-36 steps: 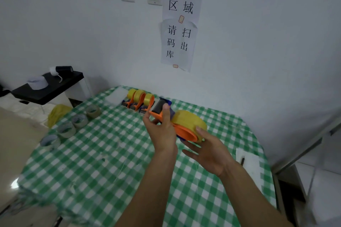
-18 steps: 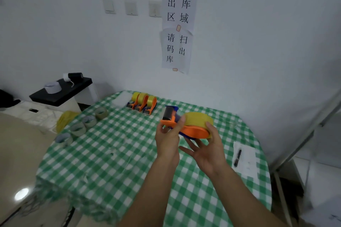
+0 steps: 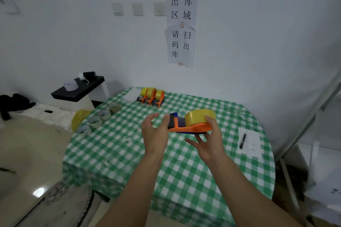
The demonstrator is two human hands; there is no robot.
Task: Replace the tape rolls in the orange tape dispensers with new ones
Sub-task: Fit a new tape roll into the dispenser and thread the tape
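1. Right hand (image 3: 209, 139) has the grip – thumb on top of the yellow tape roll (image 3: 200, 118), fingers spread under the orange dispenser (image 3: 190, 128), held above the tabletop (image 3: 118, 145).
2. Left hand (image 3: 156, 131) sits just left of that grip, fingers half-curled and open, thumb touching the dispenser's front end – holding nothing firmly.
3. Risk: a one-handed hold could tip – the dispenser may drop.
4. Three loaded dispensers (image 3: 151, 96) wait well beyond; emptied rolls (image 3: 99, 118) far left.

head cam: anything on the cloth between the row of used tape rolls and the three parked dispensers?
Nothing: bare green checked tablecloth separates the used tape rolls from the three dispensers in the head view.
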